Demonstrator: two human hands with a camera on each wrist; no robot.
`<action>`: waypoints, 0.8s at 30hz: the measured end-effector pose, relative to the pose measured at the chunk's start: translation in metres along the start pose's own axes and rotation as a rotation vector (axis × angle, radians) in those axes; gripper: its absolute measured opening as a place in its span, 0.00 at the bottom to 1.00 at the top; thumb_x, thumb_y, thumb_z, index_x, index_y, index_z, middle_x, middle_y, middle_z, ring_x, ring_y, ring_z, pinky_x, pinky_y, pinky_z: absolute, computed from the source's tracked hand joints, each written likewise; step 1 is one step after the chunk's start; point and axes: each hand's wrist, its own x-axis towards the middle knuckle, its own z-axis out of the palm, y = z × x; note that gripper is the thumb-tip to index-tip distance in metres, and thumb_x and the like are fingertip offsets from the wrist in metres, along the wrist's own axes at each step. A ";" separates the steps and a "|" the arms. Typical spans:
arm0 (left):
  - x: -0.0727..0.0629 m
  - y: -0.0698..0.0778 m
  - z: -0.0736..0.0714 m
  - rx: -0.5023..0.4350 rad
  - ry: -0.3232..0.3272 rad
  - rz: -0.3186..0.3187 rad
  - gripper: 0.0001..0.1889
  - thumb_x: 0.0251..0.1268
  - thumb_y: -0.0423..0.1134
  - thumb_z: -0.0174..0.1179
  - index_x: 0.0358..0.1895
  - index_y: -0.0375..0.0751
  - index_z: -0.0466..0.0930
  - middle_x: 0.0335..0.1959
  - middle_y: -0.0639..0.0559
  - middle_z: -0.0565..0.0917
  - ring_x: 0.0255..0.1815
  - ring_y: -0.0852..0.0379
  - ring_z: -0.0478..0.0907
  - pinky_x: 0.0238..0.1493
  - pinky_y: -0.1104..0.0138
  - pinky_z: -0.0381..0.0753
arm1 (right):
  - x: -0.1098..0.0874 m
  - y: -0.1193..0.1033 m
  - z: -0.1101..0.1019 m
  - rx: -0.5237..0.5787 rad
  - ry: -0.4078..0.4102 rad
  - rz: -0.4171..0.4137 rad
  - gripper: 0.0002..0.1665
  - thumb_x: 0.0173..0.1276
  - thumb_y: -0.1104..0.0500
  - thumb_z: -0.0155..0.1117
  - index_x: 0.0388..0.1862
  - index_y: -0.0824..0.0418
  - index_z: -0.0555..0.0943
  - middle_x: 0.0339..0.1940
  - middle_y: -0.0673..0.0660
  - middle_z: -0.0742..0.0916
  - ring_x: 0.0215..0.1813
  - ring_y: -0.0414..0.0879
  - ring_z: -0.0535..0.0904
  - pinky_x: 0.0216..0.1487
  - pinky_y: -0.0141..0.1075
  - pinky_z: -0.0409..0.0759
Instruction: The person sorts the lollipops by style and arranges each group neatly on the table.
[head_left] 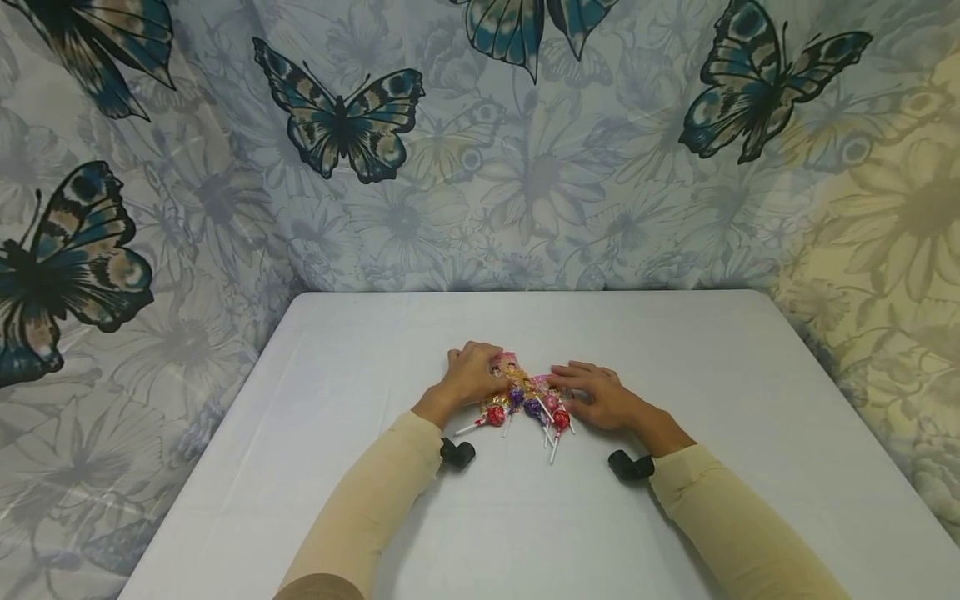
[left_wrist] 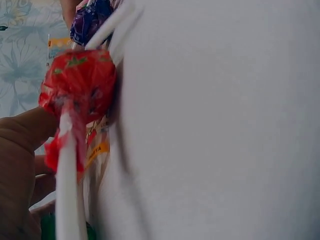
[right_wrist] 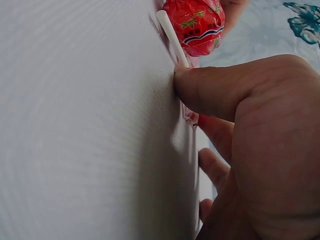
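Note:
A small heap of wrapped lollipops and glossy candy packets [head_left: 507,363] lies mid-table between the two hands. My left hand [head_left: 470,374] is at the heap's left side, thumb and fingers against the packets. Below it lies a red lollipop [head_left: 495,415], large in the left wrist view, its white stick toward the camera. A purple lollipop [head_left: 532,407] sits in the middle. On the right, my right hand [head_left: 602,397] touches the heap with its fingers spread low over the table. In the right wrist view its thumb [right_wrist: 210,90] meets a white stick beside another red lollipop [right_wrist: 197,25].
The white table [head_left: 375,333] extends around the heap on all sides. Behind it hangs a cloth backdrop [head_left: 540,183] printed with flowers and butterflies. A black wrist camera [head_left: 457,453] shows at the left cuff, another black camera [head_left: 630,466] at the right.

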 end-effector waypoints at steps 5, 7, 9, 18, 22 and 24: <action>0.000 -0.003 -0.005 0.013 0.014 0.009 0.31 0.53 0.50 0.68 0.62 0.42 0.77 0.59 0.50 0.78 0.61 0.50 0.68 0.55 0.50 0.58 | 0.000 0.000 0.000 -0.003 -0.004 0.006 0.29 0.66 0.61 0.63 0.67 0.57 0.74 0.69 0.59 0.72 0.72 0.62 0.57 0.63 0.66 0.46; 0.001 -0.003 -0.006 0.034 0.011 0.016 0.31 0.54 0.51 0.68 0.61 0.42 0.77 0.59 0.50 0.78 0.61 0.50 0.68 0.54 0.50 0.59 | 0.000 0.000 0.000 -0.007 -0.003 0.008 0.29 0.66 0.61 0.63 0.67 0.57 0.74 0.69 0.59 0.72 0.72 0.62 0.57 0.63 0.66 0.46; 0.002 -0.004 -0.008 0.056 0.009 0.024 0.31 0.55 0.51 0.67 0.61 0.42 0.77 0.59 0.49 0.78 0.61 0.49 0.68 0.54 0.51 0.60 | 0.000 -0.001 -0.001 -0.005 -0.002 0.007 0.29 0.66 0.61 0.63 0.67 0.57 0.74 0.69 0.59 0.72 0.72 0.63 0.57 0.62 0.66 0.46; 0.006 -0.009 -0.012 0.085 0.023 0.035 0.32 0.54 0.51 0.67 0.62 0.40 0.76 0.58 0.48 0.78 0.61 0.50 0.67 0.54 0.51 0.59 | 0.000 -0.001 0.000 -0.013 -0.003 0.005 0.29 0.66 0.60 0.63 0.67 0.56 0.74 0.69 0.59 0.72 0.72 0.63 0.57 0.62 0.66 0.47; 0.006 -0.011 -0.016 0.082 0.027 0.050 0.32 0.55 0.51 0.68 0.62 0.39 0.76 0.58 0.47 0.78 0.61 0.49 0.67 0.54 0.51 0.60 | 0.000 -0.001 -0.001 -0.012 -0.019 0.020 0.29 0.67 0.59 0.63 0.68 0.55 0.74 0.70 0.58 0.72 0.72 0.62 0.56 0.62 0.65 0.47; 0.007 -0.012 -0.019 0.081 0.028 0.054 0.32 0.55 0.51 0.68 0.62 0.39 0.76 0.58 0.48 0.78 0.62 0.49 0.67 0.53 0.51 0.60 | 0.000 -0.002 -0.001 -0.007 -0.023 0.023 0.30 0.66 0.60 0.63 0.68 0.55 0.73 0.70 0.58 0.71 0.72 0.62 0.56 0.62 0.65 0.47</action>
